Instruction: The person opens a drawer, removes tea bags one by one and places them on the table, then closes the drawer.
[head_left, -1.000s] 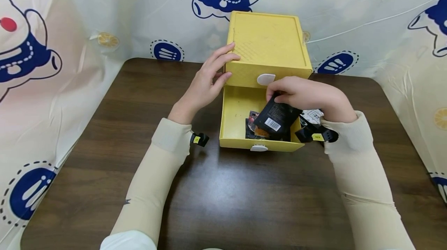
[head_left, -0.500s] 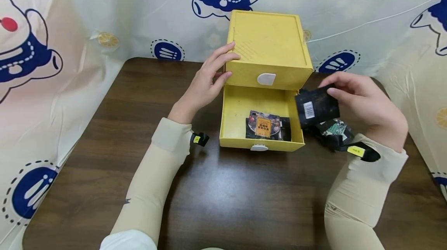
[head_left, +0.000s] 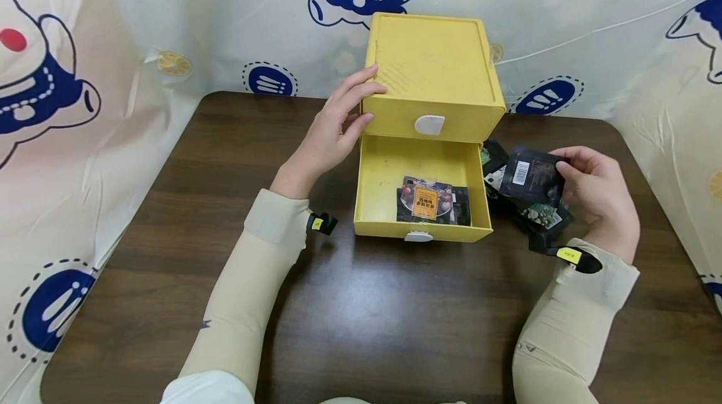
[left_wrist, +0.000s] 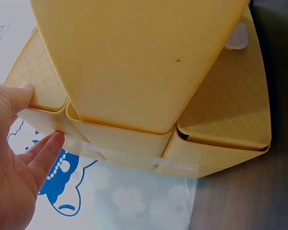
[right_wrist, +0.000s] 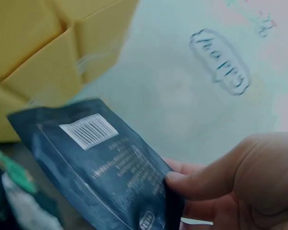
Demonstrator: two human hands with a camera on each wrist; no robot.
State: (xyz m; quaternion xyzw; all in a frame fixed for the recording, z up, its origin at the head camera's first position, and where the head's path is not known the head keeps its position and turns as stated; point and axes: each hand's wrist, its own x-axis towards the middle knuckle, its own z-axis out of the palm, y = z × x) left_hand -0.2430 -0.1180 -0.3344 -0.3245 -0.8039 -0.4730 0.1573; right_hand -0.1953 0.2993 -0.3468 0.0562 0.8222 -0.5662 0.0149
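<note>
My right hand (head_left: 603,197) pinches a black sachet (head_left: 533,175) by its right edge, thumb on top; a white barcode faces up. The sachet is over several dark sachets (head_left: 543,215) lying beside the yellow drawer unit (head_left: 434,59). A drawer (head_left: 376,185) is pulled out, and in it lies a sachet with an orange label (head_left: 425,202), overlapping a black one (head_left: 462,207). My left hand (head_left: 324,141) rests on the unit's upper left corner, fingertips on top and thumb at the front. The left wrist view shows this drawer (left_wrist: 134,62) between two shut ones.
The unit stands at the back of a dark wooden table (head_left: 361,316), near a patterned curtain (head_left: 271,22). White tabs serve as drawer handles (head_left: 430,124). A black wrist strap with a yellow tag (head_left: 568,255) sits near the loose sachets.
My right hand has lifted the black sachet out of the drawer, carried it to the right, and lowered it over the other sachets. The left hand has stayed on the unit.
</note>
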